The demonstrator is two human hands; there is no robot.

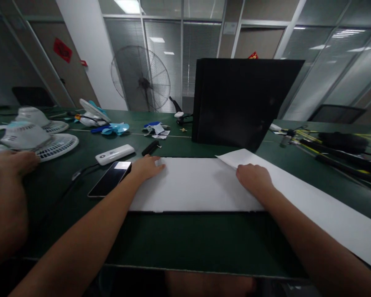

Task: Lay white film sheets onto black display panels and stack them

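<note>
A white rectangular sheet (188, 185) with a dark edge lies on the table in front of me. My left hand (146, 167) rests at its upper left corner, fingers stretched out and touching the surface. My right hand (255, 181) is closed, its fingers pinching a white paper strip (312, 202) near the strip's raised, folded corner. From there the strip runs down to the right past my forearm. How the strip joins the sheet is hidden behind the hand.
A phone (109, 179), a white device (115, 154) and a black object (150, 147) lie left of the sheet. A black box (244, 103) stands behind. Another person's hand (14, 163) is by white fan parts (57, 146). Cables (336, 152) lie right.
</note>
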